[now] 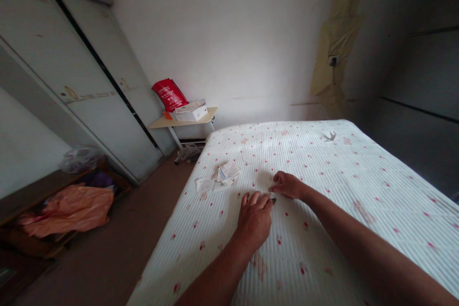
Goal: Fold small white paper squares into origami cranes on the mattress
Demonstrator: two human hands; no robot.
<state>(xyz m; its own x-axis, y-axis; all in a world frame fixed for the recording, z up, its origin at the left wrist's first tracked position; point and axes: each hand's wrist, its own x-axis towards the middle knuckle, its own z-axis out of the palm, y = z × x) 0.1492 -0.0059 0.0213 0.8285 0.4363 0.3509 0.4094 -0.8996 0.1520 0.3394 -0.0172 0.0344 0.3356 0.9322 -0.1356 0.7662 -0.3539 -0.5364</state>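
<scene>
My left hand (255, 215) rests low over the quilted bed cover, its fingers bent downward. A small dark object (274, 200) shows at the edge of this hand, by the thumb and index finger; its kind is too small to tell. Just beyond and to the right, my right hand (289, 185) is closed, with its fingertips drawn together close to the left hand. A thin pale bit seems to lie between the two hands, but I cannot make it out. Left of them, several printed paper sheets (228, 172) lie overlapping on the bed cover (308, 244).
A crumpled white scrap (330, 136) lies on the bed's far right. Beyond the far left corner, a small table (161, 123) holds a red bag (169, 94) and a white box (193, 114). Cabinets (89, 71) stand left, with an orange plastic bag (71, 210) on a low shelf.
</scene>
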